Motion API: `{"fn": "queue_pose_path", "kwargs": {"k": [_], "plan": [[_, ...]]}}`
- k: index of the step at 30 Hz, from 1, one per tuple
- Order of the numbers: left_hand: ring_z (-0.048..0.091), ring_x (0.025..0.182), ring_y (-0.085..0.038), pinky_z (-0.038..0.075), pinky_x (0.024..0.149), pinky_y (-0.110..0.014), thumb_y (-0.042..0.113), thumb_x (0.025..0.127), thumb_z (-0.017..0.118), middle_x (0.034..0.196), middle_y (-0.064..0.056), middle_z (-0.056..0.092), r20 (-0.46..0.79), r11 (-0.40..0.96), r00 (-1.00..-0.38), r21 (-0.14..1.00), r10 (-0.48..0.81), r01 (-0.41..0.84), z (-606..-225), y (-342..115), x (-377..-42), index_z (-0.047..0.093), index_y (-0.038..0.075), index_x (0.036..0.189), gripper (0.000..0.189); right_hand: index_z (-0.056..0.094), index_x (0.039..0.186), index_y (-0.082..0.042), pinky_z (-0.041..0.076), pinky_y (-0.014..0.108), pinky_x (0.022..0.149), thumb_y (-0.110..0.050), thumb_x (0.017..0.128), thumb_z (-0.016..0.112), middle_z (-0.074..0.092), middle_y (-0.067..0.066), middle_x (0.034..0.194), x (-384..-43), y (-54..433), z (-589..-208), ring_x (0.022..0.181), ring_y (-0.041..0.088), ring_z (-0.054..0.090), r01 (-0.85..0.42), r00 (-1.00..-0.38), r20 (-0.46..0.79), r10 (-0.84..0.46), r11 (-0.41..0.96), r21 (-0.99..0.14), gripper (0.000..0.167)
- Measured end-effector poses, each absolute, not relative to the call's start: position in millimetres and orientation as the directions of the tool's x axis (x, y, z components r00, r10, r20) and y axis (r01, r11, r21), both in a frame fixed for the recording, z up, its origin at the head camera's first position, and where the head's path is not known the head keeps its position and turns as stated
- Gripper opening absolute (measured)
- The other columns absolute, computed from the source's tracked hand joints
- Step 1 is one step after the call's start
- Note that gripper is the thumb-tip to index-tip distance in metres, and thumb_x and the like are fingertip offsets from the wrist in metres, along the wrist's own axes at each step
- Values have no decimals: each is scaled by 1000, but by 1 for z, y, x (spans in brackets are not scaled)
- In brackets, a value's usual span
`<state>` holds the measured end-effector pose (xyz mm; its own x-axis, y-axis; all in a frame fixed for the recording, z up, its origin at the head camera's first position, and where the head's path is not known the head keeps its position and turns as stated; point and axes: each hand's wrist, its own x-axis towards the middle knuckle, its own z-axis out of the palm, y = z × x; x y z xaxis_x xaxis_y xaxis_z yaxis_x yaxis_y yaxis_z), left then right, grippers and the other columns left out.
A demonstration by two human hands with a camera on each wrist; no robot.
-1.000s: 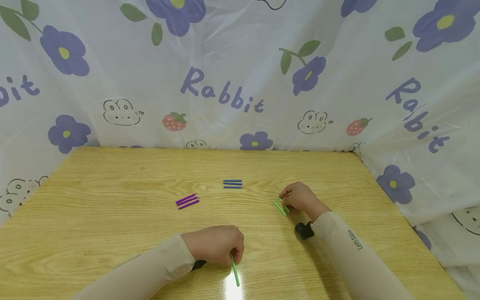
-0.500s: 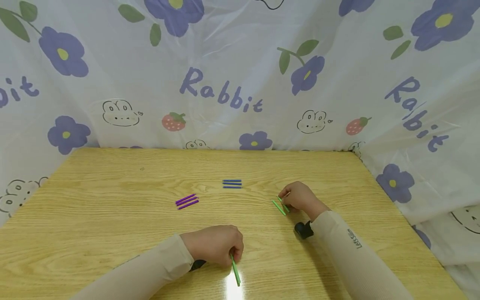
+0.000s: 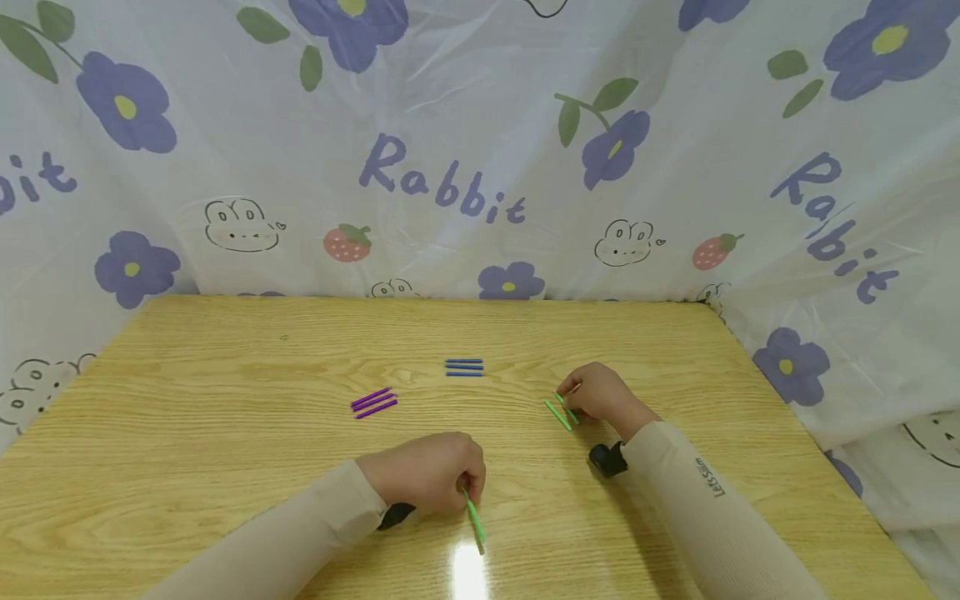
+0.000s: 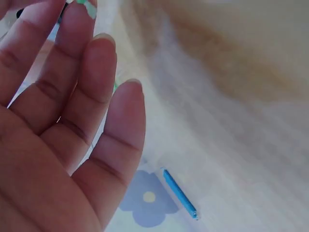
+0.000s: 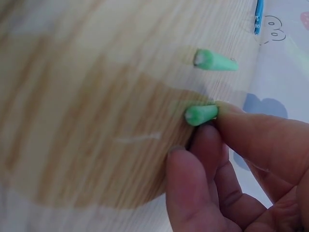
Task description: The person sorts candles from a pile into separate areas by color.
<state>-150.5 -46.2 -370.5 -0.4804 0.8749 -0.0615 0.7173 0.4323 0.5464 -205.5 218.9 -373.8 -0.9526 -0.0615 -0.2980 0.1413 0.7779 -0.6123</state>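
My left hand [image 3: 431, 471] is over the near middle of the table, pinching a slim green crayon-like stick [image 3: 476, 521] that points toward the near edge. A bit of green [image 4: 87, 7] shows at its fingertips in the left wrist view, where the other fingers are loosely bent. At the right, my right hand [image 3: 606, 396] is low over the wood, thumb and fingers on another green stick [image 5: 200, 115]. Just left of that one lies a further green stick [image 3: 557, 415], nearly parallel to it, its blunt end seen in the right wrist view.
Three blue sticks [image 3: 465, 367] lie in a row toward the back of the wooden table [image 3: 225, 367]. Left of them, three purple sticks [image 3: 375, 403] rest slanted together. A white curtain [image 3: 450, 108] printed with flowers hangs behind the table and along its sides.
My left hand has moved slightly away from the near edge, carrying the green stick with it. The right hand and the blue and purple sticks have stayed put.
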Motion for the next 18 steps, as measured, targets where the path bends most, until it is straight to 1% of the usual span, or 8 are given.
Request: {"fn": "queue_pose_path", "kwargs": {"k": [3, 8, 13, 18], "plan": [[44, 68, -2, 41, 63, -16, -11, 66, 64, 69, 11, 54, -29, 422, -484, 537, 874, 730, -371, -44, -156, 68, 14, 67, 26, 70, 106, 0, 42, 27, 53, -4, 91, 60, 55, 4, 60, -205, 218, -373, 51, 13, 43, 139, -954, -296, -59, 785, -604, 18], [44, 68, -3, 41, 63, -16, -10, 68, 66, 71, 9, 56, -13, 424, -495, 538, 869, 729, -370, -40, -162, 68, 14, 68, 23, 70, 107, 0, 45, 27, 55, -4, 91, 60, 60, 6, 67, -204, 217, -372, 54, 14, 47, 141, -954, -295, -53, 788, -599, 19], [45, 68, -5, 42, 64, -18, -9, 70, 66, 72, 7, 57, -4, 433, -511, 538, 859, 723, -370, -36, -167, 68, 13, 68, 22, 70, 107, 0, 41, 26, 52, -2, 90, 59, 57, 6, 60, -203, 217, -371, 50, 13, 43, 141, -955, -292, -55, 780, -609, 20], [49, 70, -7, 43, 68, -19, -8, 71, 67, 73, 5, 58, 10, 431, -523, 553, 852, 713, -370, -32, -174, 67, 12, 69, 20, 70, 107, 0, 40, 25, 51, -2, 90, 60, 55, 4, 58, -203, 217, -372, 47, 12, 41, 125, -957, -282, -63, 788, -603, 20]]}}
